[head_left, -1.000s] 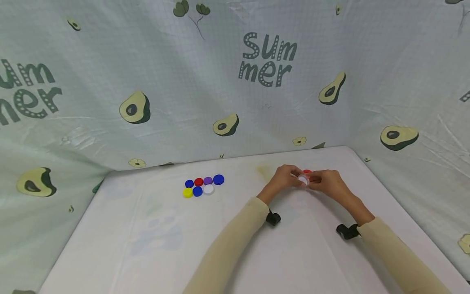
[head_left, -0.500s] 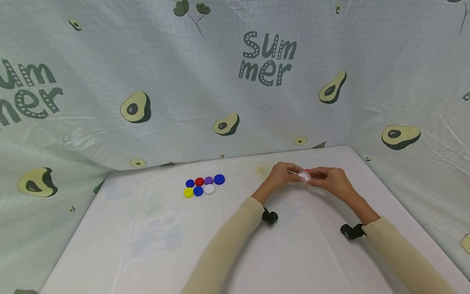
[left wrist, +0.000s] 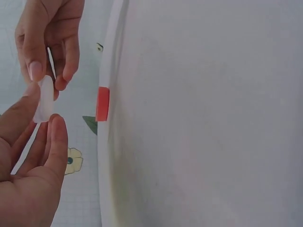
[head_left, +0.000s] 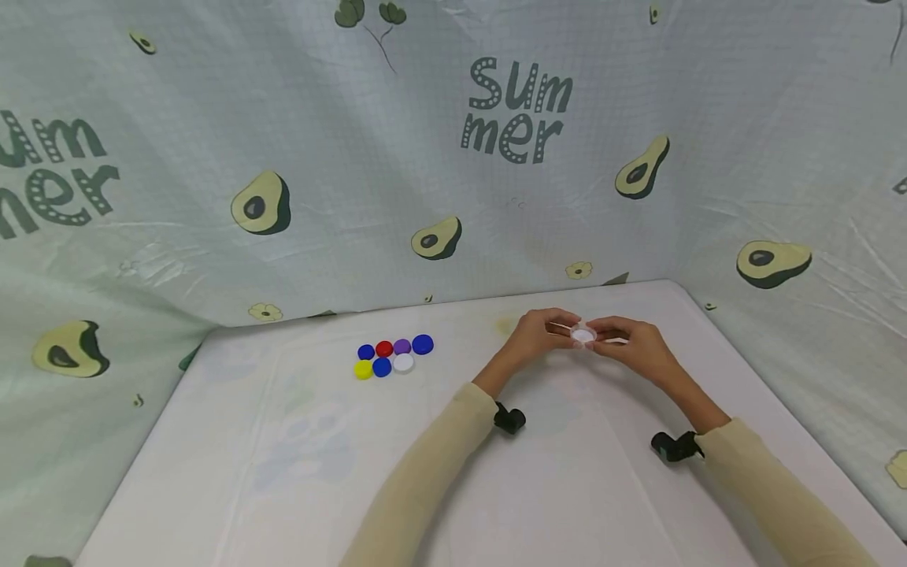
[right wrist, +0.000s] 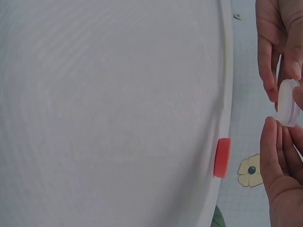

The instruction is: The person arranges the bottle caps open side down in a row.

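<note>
Between my two hands, above the far right part of the table, is a round white plastic cap (head_left: 583, 335) with a translucent rim. My left hand (head_left: 533, 335) pinches its left side between thumb and fingers. The fingertips of my right hand (head_left: 633, 346) grip the opposite side. In the left wrist view the white cap (left wrist: 46, 100) appears edge-on, with the left hand (left wrist: 35, 161) below it and the right hand (left wrist: 49, 40) above. A red cap (left wrist: 102, 104) lies on the table beyond the hands; in the head view it is hidden behind them.
Left of the hands, two short rows of caps lie together: blue (head_left: 423, 344), purple (head_left: 401, 346), red (head_left: 384, 349), yellow (head_left: 364, 369), white (head_left: 404, 363) and more blue. A white cloth covers the table (head_left: 298, 488). Behind it hangs a printed curtain (head_left: 340, 157).
Both hands have risen slightly with the white cap, and the left forearm has shifted left. The cap's face shows flatter now. The red cap behind has gone out of sight in the head view.
</note>
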The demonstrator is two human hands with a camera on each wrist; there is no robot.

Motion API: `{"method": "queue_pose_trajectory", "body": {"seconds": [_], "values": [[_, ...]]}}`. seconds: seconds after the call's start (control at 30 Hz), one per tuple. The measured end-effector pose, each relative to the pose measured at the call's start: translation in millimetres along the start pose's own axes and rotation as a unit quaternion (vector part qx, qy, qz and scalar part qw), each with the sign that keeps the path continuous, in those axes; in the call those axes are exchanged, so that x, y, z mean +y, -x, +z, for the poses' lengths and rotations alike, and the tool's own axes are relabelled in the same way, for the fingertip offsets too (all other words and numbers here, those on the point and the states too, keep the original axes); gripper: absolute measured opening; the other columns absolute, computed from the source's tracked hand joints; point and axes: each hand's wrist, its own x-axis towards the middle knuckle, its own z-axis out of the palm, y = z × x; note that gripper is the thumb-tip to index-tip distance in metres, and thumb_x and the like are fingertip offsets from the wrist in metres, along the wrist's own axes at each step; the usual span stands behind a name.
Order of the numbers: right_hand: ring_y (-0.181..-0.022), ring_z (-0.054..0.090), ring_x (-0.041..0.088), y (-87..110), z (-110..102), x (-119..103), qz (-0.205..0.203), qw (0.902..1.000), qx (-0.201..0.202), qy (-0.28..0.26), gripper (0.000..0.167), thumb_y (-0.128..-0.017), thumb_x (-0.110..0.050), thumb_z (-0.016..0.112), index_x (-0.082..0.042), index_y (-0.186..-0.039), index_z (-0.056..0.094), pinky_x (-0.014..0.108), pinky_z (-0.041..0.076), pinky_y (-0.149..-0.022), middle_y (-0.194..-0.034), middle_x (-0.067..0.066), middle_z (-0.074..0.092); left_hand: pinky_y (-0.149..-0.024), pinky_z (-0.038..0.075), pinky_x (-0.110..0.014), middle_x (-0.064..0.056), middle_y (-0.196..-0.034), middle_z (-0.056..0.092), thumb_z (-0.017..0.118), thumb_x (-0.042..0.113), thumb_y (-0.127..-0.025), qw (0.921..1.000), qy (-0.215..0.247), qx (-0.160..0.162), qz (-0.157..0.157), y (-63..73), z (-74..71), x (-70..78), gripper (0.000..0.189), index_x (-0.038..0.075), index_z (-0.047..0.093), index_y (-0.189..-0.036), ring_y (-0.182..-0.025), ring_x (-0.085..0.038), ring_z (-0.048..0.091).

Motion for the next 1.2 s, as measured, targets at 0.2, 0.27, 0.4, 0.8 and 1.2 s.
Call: {"method": "queue_pose_trajectory", "body": {"seconds": [0.2, 0.27, 0.4, 0.8, 1.2], "values": [[-0.094, 0.064, -0.005, -0.9, 4.4, -4.3, -0.013, 0.9998, 0.007, -0.010, 0.043, -0.090, -0.024, 0.080, -0.003, -0.126, 0.069, 0.009, 0.052, -0.082, -0.119, 0.014, 0.072, -0.082, 0.056, -0.018, -0.005, -0.116, 0.075, 0.081, 0.010, -0.087, 0.9997, -0.014, 0.017, 0.007, 8.2, -4.0, 3.7, 0.036, 0.007, 0.073, -0.122, -0.103, -0.014, 0.071], [-0.095, 0.064, -0.004, -1.1, 5.0, -6.5, -0.017, 0.9998, 0.007, -0.012, 0.043, -0.090, -0.024, 0.080, -0.003, -0.126, 0.069, 0.010, 0.053, -0.083, -0.119, 0.014, 0.072, -0.081, 0.056, -0.017, -0.005, -0.113, 0.075, 0.081, 0.011, -0.087, 0.9995, -0.021, 0.022, 0.010, 9.8, -5.1, 4.7, 0.034, 0.006, 0.073, -0.120, -0.099, -0.009, 0.070], [-0.096, 0.066, 0.001, -0.4, 6.4, -12.5, -0.021, 0.9997, 0.004, -0.015, 0.042, -0.091, -0.024, 0.079, -0.003, -0.125, 0.069, 0.013, 0.054, -0.084, -0.119, 0.013, 0.072, -0.080, 0.055, -0.016, -0.003, -0.110, 0.076, 0.081, 0.013, -0.088, 0.9988, -0.039, 0.024, 0.015, 13.1, -8.7, 4.3, 0.033, 0.007, 0.074, -0.119, -0.095, -0.004, 0.069], [-0.100, 0.072, 0.025, -4.1, 27.0, -25.4, -0.119, 0.9924, 0.015, 0.025, 0.036, -0.090, -0.014, 0.079, -0.006, -0.124, 0.071, 0.025, 0.059, -0.086, -0.116, 0.010, 0.072, -0.084, 0.056, -0.020, 0.000, -0.111, 0.075, 0.079, 0.022, -0.090, 0.9969, -0.060, 0.038, 0.034, 38.7, -32.7, 1.2, 0.032, 0.010, 0.074, -0.119, -0.099, -0.009, 0.069], [-0.098, 0.072, 0.023, -9.3, 43.4, -42.7, -0.135, 0.9901, 0.036, 0.004, 0.024, -0.093, -0.014, 0.075, -0.006, -0.115, 0.074, 0.030, 0.060, -0.084, -0.110, 0.008, 0.074, -0.087, 0.057, -0.023, 0.001, -0.111, 0.075, 0.072, 0.029, -0.097, 0.9930, -0.071, 0.071, 0.063, 55.6, -49.4, -1.9, 0.025, 0.013, 0.076, -0.115, -0.101, -0.009, 0.070]]}}
